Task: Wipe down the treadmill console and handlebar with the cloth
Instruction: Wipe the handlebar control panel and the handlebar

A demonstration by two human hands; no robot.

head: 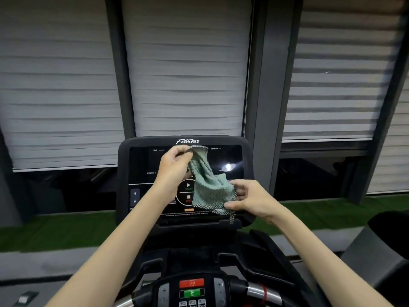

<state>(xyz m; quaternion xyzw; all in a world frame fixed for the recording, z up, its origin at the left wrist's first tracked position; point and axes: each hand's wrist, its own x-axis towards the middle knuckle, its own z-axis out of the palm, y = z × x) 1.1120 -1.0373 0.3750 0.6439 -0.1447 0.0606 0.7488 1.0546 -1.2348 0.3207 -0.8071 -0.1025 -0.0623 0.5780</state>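
Head | cloth (207, 185) stretched between hands | left hand (174, 165) pinches top | right hand (250, 201) grips bottom

A single wide-angle camera is worn on the head and is pointed forward and a little downward. The treadmill console (143, 165) is faced squarely and held near, at the middle of the frame. The handlebar (257, 292) is caught close beneath the camera, at the bottom edge. The window blinds (186, 74) are seen farther off, filling the upper half. The window posts (263, 96) are shown leaning by the wide lens.
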